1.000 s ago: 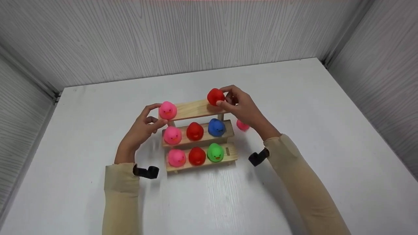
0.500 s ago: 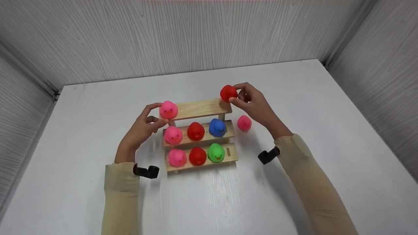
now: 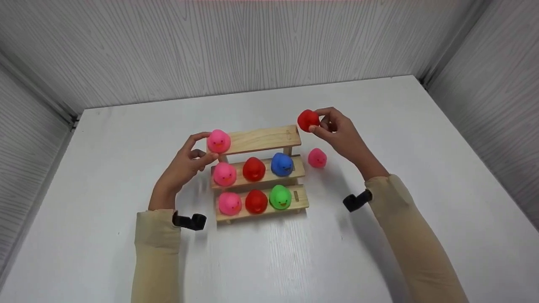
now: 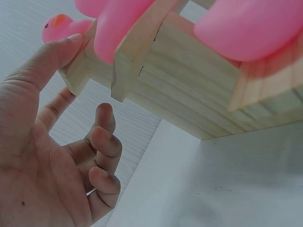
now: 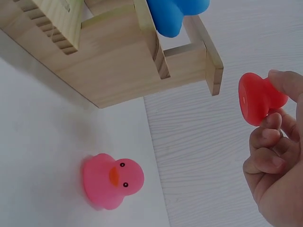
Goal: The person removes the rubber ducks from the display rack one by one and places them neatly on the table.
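A three-tier wooden display rack (image 3: 265,139) stands on the table with small rubber ducks on it. My left hand (image 3: 181,164) pinches the left end of its top step between thumb and forefinger, beside a pink duck (image 3: 218,141); the other fingers curl loosely below, as the left wrist view shows. Just off the right end of the top step, my right hand (image 3: 339,130) holds a red duck (image 5: 255,99) in the air between thumb and fingers. Below that hand, a second pink duck (image 5: 113,180) sits on the table to the right of the rack.
The middle step carries a pink duck (image 3: 224,174), a red duck (image 3: 254,169) and a blue duck (image 3: 281,164). On the bottom step sit a pink duck (image 3: 230,204), a red duck (image 3: 256,201) and a green duck (image 3: 280,197). Grained panels (image 3: 252,50) enclose the white table (image 3: 269,261).
My right hand has carried the red duck rightward, from above the top step's right end to beyond it. The pink duck on the table has come into full view. My left hand keeps its grip.
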The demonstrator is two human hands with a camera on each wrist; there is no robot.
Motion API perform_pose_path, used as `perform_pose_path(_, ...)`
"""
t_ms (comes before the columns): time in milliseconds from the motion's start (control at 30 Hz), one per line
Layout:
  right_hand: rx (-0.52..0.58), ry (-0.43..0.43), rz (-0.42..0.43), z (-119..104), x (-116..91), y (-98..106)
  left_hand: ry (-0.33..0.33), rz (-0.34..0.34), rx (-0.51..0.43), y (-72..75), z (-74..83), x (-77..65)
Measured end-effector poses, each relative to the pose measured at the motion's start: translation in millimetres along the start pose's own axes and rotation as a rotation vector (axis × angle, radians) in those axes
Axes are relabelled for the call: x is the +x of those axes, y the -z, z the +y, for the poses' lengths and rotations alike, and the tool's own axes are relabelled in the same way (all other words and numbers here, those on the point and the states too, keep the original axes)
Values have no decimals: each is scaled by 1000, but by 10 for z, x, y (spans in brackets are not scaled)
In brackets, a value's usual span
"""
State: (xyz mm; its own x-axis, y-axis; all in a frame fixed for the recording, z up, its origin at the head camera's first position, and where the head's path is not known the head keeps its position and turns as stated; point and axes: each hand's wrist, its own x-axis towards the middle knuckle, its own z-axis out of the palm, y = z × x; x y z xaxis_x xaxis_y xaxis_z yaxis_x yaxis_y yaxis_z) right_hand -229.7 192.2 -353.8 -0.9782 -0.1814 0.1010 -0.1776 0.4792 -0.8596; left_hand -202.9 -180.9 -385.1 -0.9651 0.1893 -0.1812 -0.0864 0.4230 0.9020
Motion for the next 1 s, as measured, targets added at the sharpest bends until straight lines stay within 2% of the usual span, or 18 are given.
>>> perform_pose_path(233, -9, -16, 17, 83, -30, 109, 1, 4, -11, 4, -13, -9)
perform_pose_path(467, -5, 10, 26, 213, -48, 212, -10, 1, -43, 14, -35, -17)
perform_pose_path(1000, -54, -29, 53, 377, -142, 434, 1, 0, -6, -23, -6, -16)
